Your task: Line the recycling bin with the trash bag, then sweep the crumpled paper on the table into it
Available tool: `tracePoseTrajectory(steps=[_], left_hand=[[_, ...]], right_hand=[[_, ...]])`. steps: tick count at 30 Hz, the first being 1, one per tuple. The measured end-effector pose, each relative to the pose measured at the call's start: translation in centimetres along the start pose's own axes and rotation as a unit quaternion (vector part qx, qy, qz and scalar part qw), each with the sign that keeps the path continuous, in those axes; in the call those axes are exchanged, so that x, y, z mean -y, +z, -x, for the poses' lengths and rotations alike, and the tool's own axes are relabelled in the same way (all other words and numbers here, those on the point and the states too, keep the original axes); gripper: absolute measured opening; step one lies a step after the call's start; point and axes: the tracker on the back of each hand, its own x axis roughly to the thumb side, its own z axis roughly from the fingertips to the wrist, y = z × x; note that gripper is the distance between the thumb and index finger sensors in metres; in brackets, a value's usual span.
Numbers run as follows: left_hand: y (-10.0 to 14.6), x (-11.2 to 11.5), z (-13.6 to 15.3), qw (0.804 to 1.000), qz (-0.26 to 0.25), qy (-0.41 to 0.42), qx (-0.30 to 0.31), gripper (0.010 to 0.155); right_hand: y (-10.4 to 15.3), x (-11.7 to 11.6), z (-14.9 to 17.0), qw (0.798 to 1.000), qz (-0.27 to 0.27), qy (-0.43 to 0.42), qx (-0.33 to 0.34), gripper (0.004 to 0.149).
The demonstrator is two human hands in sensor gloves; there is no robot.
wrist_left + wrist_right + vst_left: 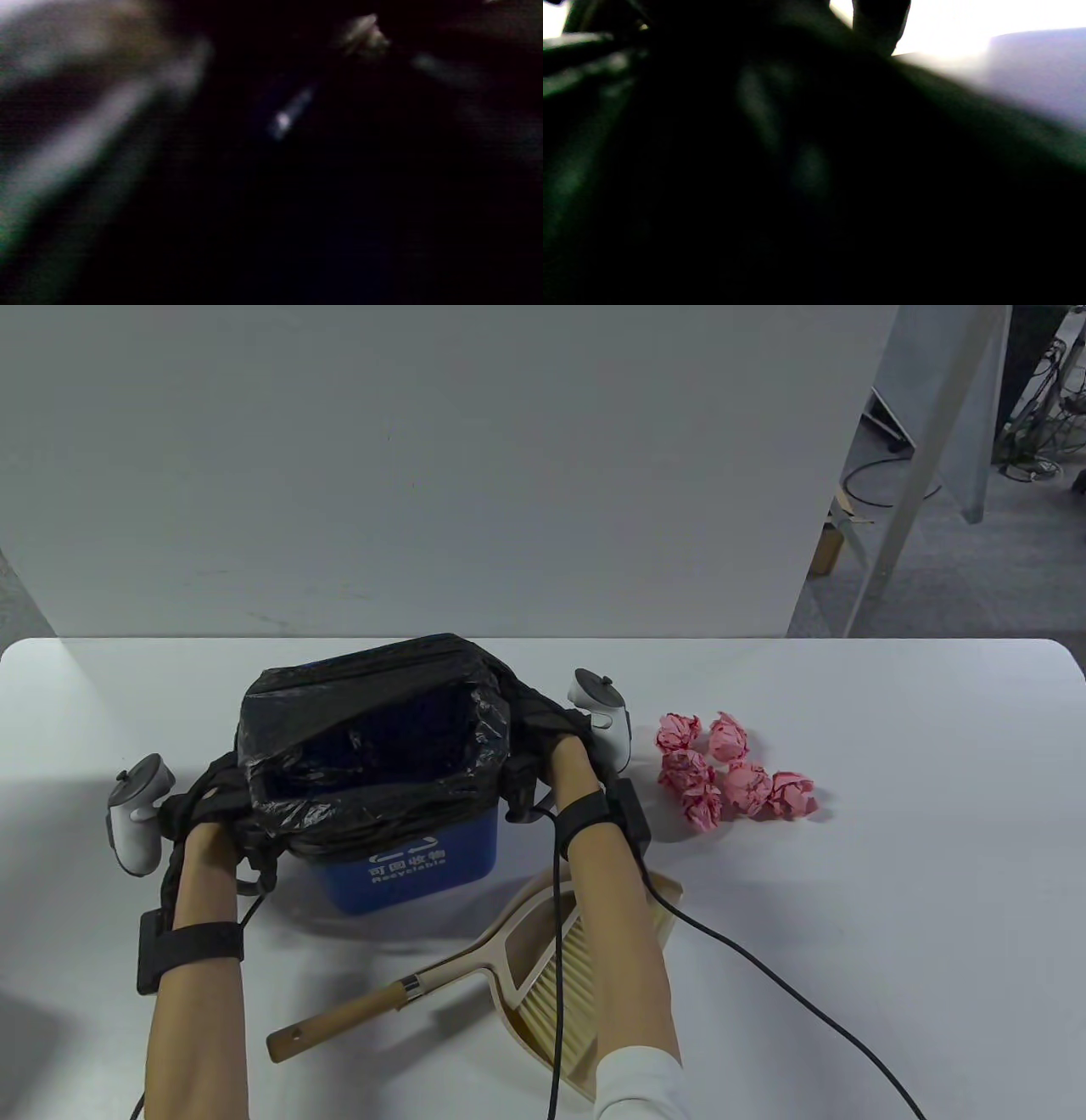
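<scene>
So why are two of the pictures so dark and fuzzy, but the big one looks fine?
Table view: evenly lit and sharp, so the blue bin, black bag and pink paper balls show clearly, with soft shadows. Left wrist view: nearly black, with only blurry pale streaks. Right wrist view: mostly dark and out of focus, probably pressed close to the bag, with a washed-out glare along the top.

Both hands in black sensor gloves, left hand (pixel 208 806) and right hand (pixel 543 742), each with a grey-white tracker, black wrist straps with boxes, black cables, bare forearms, white right sleeve (pixel 640 1082).
</scene>
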Motion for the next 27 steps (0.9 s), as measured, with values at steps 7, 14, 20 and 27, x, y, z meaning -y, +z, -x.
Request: tracePoseTrajectory(steps=[7, 14, 20, 27], left_hand=[[-0.2, 0.0, 0.4, 1.0, -0.007, -0.004, -0.017, 0.054], [-0.7, -0.1, 1.1, 0.999, -0.005, -0.022, -0.037, 0.056], [0.1, -1.0, 0.6, 0.99, -0.083, -0.105, -0.031, 0.074], [2.5, -0.8, -0.5, 0.974, -0.146, -0.169, 0.017, 0.077]], right_hand=[[-0.3, 0.4, 1.1, 1.0, 0.011, -0.01, -0.025, 0.055], [-0.2, 0.9, 2.4, 0.997, 0.034, 0.016, -0.067, 0.056], [1.1, 1.4, 2.5, 0.996, 0.068, 0.04, -0.047, 0.064], [3.8, 1.5, 2.0, 0.996, 0.067, 0.05, -0.021, 0.072]])
